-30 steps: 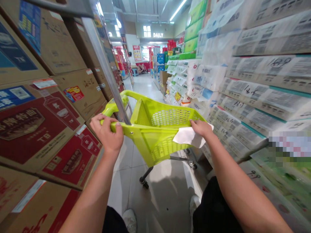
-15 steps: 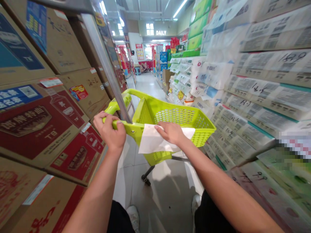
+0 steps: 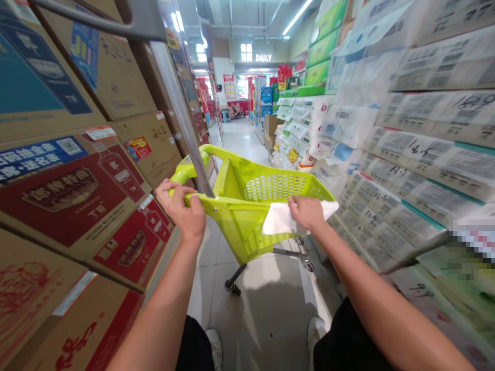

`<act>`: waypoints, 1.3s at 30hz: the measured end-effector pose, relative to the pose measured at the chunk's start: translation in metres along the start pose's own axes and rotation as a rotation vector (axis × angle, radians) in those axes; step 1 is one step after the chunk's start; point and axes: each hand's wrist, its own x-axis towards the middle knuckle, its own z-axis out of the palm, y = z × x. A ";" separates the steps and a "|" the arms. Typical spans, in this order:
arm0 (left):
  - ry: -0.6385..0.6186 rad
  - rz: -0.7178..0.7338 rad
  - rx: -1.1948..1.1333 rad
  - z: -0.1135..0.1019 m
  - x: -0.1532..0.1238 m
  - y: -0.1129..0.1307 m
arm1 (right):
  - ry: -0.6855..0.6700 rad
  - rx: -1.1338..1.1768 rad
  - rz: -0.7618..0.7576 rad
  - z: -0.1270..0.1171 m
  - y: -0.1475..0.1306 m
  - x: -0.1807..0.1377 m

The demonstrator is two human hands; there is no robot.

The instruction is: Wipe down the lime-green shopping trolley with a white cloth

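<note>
Wipe-down of the lime-green shopping cart (image 3: 232, 221) looked in progress, not finished: white cloth (image 3: 275, 219) hung over the near basket rim, under the right hand (image 3: 307, 212), whose fingers sat close together, pressing it down; couldn't tell if they pinched it too. Left hand (image 3: 181, 208) had its fingers curled over the rail at the handle end, thumb on the near side, presumably steadying the cart, which spanned both sets of fingers. Done part: couldn't tell, no clear dirt or damp streaks to go by. Probably left: near rim between the hands, far rim beyond the right fingers, metal pole (image 3: 183, 113) just past the left fingers, grey handle (image 3: 149, 23) above them. Cartons (image 3: 54, 206) stood left of the left fingers.
</note>
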 end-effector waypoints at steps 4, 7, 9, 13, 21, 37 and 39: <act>-0.002 0.022 0.002 -0.001 -0.001 0.001 | 0.110 0.210 -0.406 -0.005 -0.081 -0.011; -0.023 0.058 -0.042 -0.005 -0.001 -0.003 | 0.134 0.265 -0.522 -0.010 -0.109 -0.014; -0.054 0.067 -0.052 -0.008 0.002 -0.006 | 0.112 0.263 -0.525 -0.011 -0.106 -0.012; -0.112 0.068 -0.011 -0.013 0.008 -0.013 | -0.025 0.180 -0.291 -0.008 -0.064 0.003; -0.107 0.141 -0.046 -0.010 0.007 -0.017 | -0.124 0.015 0.198 -0.002 0.050 0.028; -0.087 0.141 0.031 0.000 0.001 -0.003 | 0.287 0.282 -0.582 0.014 -0.068 -0.003; -0.120 0.123 0.033 0.000 0.006 -0.007 | 0.260 0.227 -0.475 0.019 -0.041 0.006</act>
